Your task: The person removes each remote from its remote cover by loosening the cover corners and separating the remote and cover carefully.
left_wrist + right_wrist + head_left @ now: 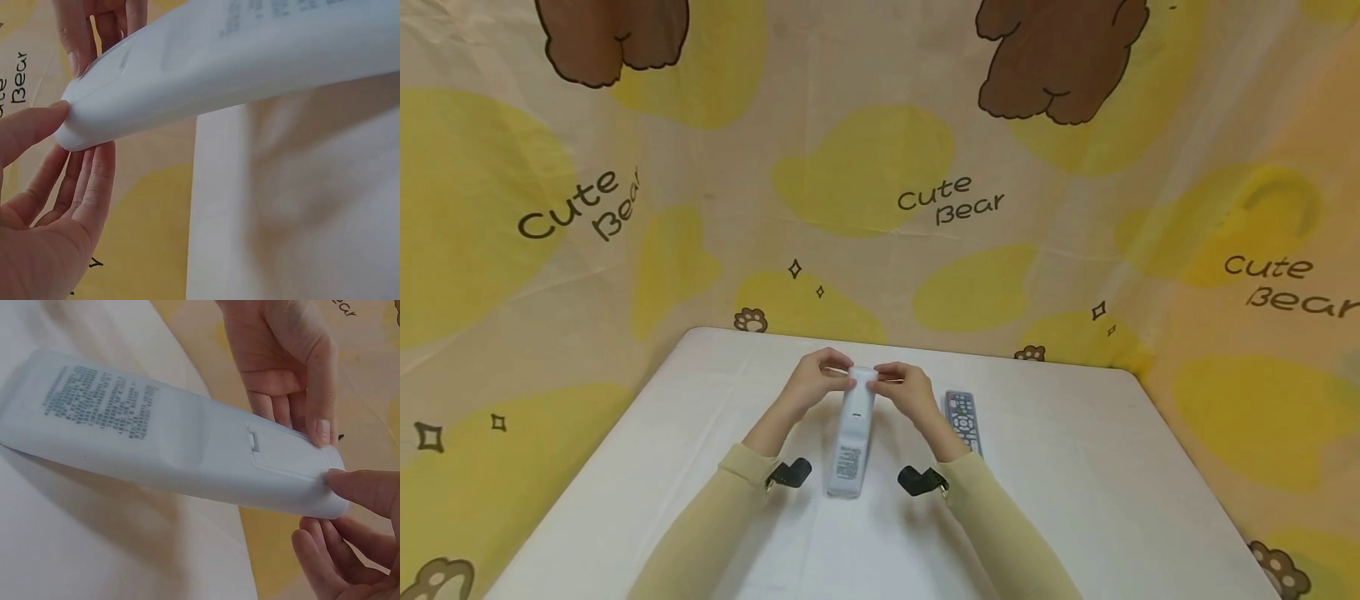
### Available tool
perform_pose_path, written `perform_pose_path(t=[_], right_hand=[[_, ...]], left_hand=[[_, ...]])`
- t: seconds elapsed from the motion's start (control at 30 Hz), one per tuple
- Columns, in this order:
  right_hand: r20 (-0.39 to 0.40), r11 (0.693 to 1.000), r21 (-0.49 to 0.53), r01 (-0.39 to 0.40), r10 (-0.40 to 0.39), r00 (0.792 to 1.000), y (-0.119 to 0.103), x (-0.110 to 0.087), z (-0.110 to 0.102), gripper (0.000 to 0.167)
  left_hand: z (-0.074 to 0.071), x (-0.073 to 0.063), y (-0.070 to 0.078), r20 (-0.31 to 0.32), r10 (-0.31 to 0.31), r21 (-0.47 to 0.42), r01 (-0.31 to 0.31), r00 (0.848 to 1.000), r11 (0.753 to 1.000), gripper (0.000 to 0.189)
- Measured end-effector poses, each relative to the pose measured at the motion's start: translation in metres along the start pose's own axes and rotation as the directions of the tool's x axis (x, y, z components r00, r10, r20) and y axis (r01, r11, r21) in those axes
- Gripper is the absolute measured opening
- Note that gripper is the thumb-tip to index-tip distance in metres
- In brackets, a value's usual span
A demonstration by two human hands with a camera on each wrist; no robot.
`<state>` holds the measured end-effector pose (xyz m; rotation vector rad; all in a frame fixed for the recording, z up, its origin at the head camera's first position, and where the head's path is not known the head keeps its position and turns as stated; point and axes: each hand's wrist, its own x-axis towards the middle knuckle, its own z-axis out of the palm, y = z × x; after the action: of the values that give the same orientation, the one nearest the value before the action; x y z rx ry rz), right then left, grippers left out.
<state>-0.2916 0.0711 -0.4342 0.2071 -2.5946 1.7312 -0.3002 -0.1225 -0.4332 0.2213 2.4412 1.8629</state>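
Between the two hands a white remote control [853, 429] is held back side up, its far end raised off the table. Printed text and a closed battery cover [290, 453] show on its back in the right wrist view. My left hand [810, 383] pinches the far end from the left, thumb on top and fingers underneath. From the right, my right hand [910, 392] pinches the same end in the same way. A second, grey remote control [962, 419] lies buttons up on the table, beside my right hand and partly hidden by the right forearm.
The white table [1060, 475] has its far edge against a yellow patterned cloth [865, 175] printed with bears and lettering. The cloth also hangs on the left and right sides. A black wrist camera mount [793, 472] sits at each sleeve cuff.
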Motion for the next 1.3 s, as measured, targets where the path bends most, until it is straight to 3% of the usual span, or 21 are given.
perform_pose_path(t=[0.47,1.3], right_hand=[[0.037,0.999,-0.004,0.042,-0.042,0.998,-0.02,-0.004,-0.01,0.032],[0.052,0.978,-0.082,0.192,-0.188,0.981,-0.026,-0.011,-0.013,0.028]], left_hand=[[-0.008,-0.006,0.014,0.074,0.079,-0.009,-0.079,0.994,0.997,0.035],[-0.008,-0.014,0.019,0.058,0.084,-0.006,-0.084,0.995,0.996,0.032]])
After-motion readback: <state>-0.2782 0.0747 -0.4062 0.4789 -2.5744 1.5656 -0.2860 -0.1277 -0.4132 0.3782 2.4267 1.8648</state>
